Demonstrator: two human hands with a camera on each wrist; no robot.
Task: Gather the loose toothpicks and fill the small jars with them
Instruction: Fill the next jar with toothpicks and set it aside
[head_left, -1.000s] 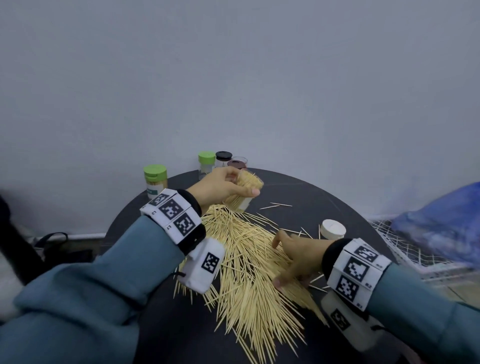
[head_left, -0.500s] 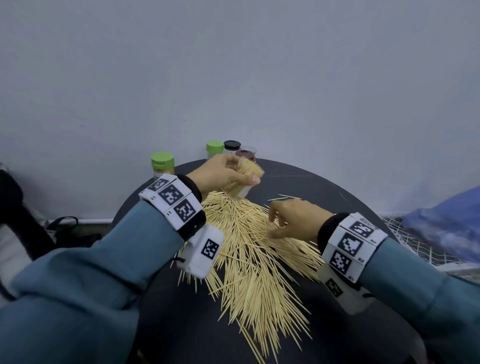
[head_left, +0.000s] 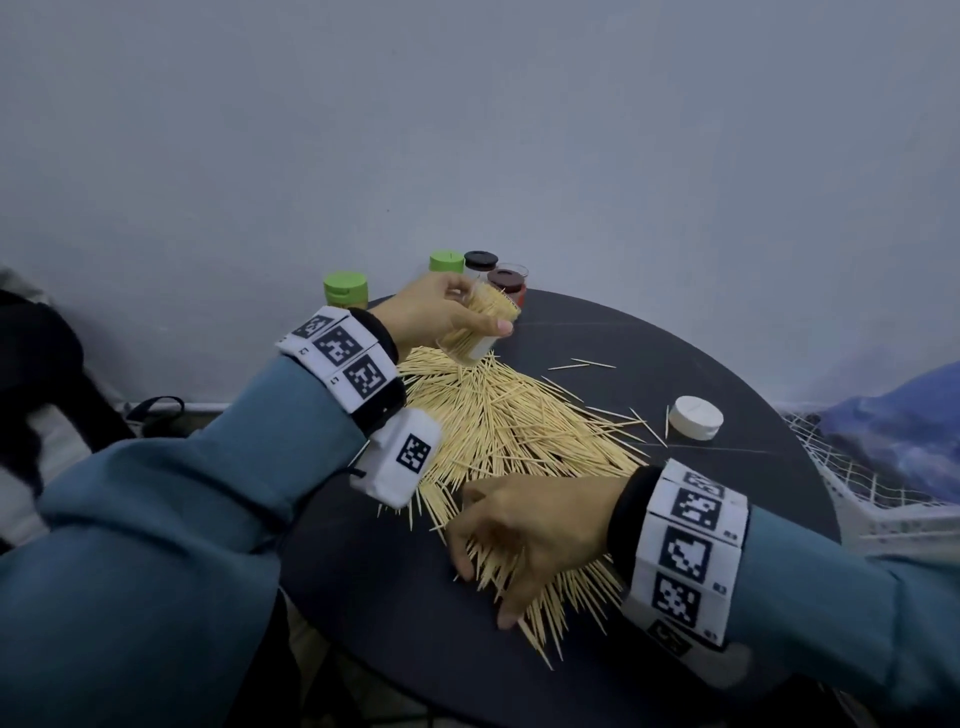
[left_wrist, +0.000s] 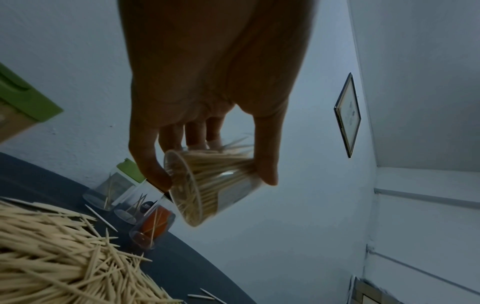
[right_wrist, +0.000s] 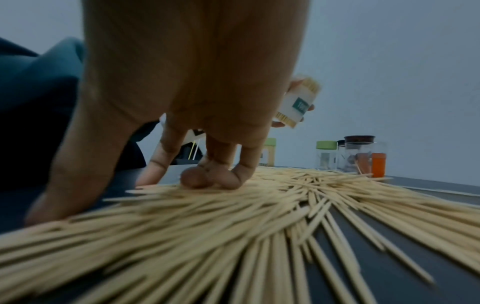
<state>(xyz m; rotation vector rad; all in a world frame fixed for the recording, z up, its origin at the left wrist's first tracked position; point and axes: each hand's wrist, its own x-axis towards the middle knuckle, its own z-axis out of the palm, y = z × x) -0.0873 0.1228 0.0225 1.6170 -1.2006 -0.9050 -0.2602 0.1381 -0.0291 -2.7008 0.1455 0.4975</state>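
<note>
Pale grey wall is backing a round black tabletop (head_left: 675, 353), where loose toothpicks (head_left: 509, 431) are fanning from the far left toward the near edge. From the head view, the left hand (head_left: 431, 312) is holding a clear jar (head_left: 480, 332) tilted, mouth pointing up and right, its grip wrapped round it. The right hand (head_left: 524, 535) is pressing spread fingers on the pile. A white lid (head_left: 695, 418) is lying right.

From the left wrist, the jar's (left_wrist: 207, 185) toothpicks are running along its axis.

From the right wrist, fingertips (right_wrist: 228, 181) are resting on sticks, grip wide.
</note>
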